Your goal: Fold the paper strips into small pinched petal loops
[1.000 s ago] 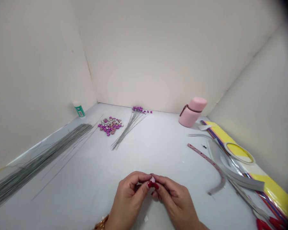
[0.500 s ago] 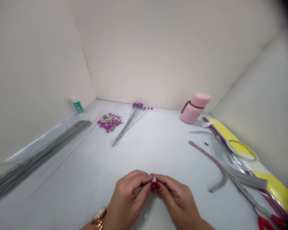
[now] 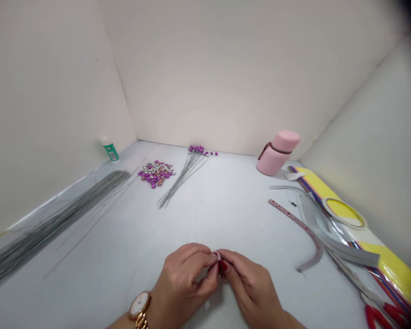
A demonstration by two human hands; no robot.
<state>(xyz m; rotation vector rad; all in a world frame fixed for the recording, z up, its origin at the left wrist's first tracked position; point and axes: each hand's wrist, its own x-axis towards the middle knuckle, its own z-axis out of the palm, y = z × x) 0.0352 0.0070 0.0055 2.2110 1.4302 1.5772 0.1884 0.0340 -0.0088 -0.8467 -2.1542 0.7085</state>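
Where the white tabletop (image 3: 226, 214) spans the enclosure, a long bundle of thin grey metal wires (image 3: 55, 224) lies along its left side and a pink cylindrical bottle (image 3: 277, 153) sits at the far right. Near the front edge, the left hand (image 3: 183, 283) and right hand (image 3: 250, 288) meet fingertip to fingertip. Both are pinched onto one tiny pink-and-white piece (image 3: 217, 254), held just above the surface.

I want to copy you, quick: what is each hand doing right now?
Left hand: fingers closed, pinching the small pink piece.
Right hand: fingers closed on the same piece.
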